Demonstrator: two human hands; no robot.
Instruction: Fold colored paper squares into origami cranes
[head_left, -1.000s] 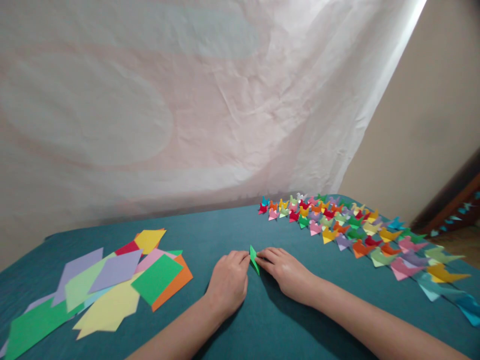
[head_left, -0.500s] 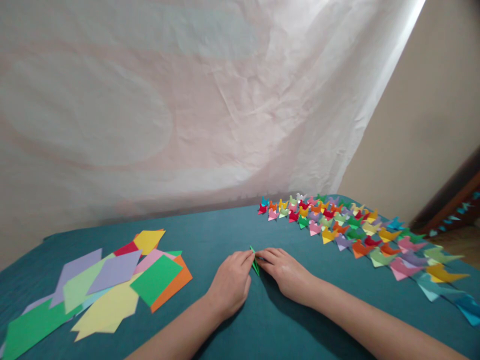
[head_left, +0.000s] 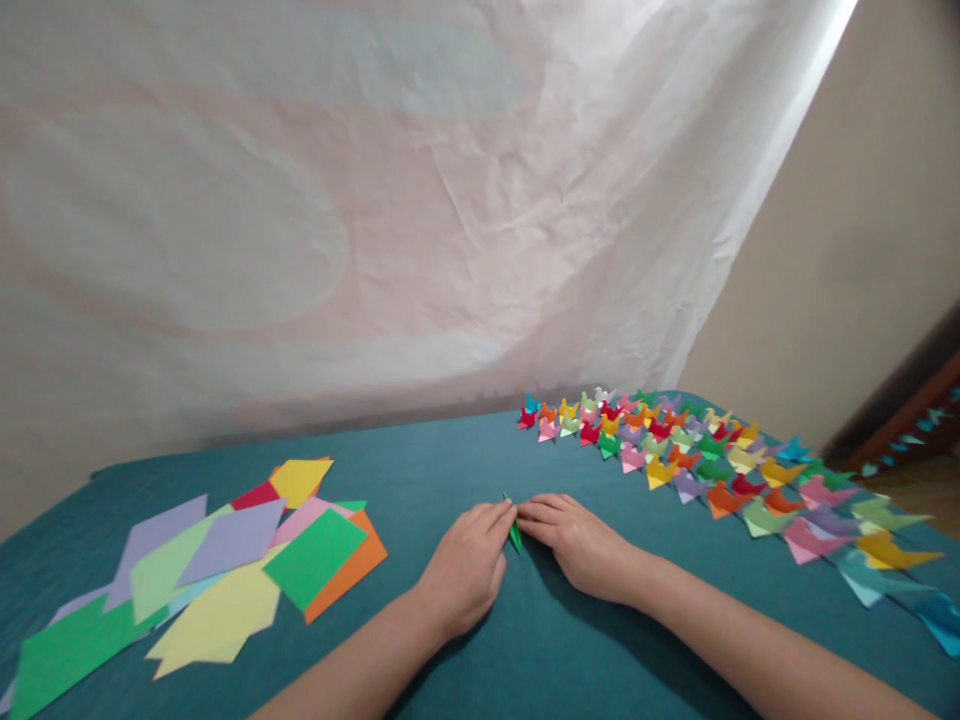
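A small folded green paper piece (head_left: 514,532) lies on the teal table cover (head_left: 420,470) between my two hands. My left hand (head_left: 469,568) rests on the cover with its fingertips pressed together on the left side of the green piece. My right hand (head_left: 574,542) lies flat beside it, fingertips pinching the piece from the right. Only a thin sliver of the green paper shows between the fingers.
A loose pile of flat coloured paper sheets (head_left: 217,570) lies at the left. Rows of several small folded paper birds (head_left: 697,460) run along the right side of the table. A white wrinkled cloth (head_left: 375,200) hangs behind; a wooden frame (head_left: 907,410) stands far right.
The green piece has been pressed narrower and flatter; less of it shows between my fingers. Both hands have closed in on it slightly and otherwise stayed put.
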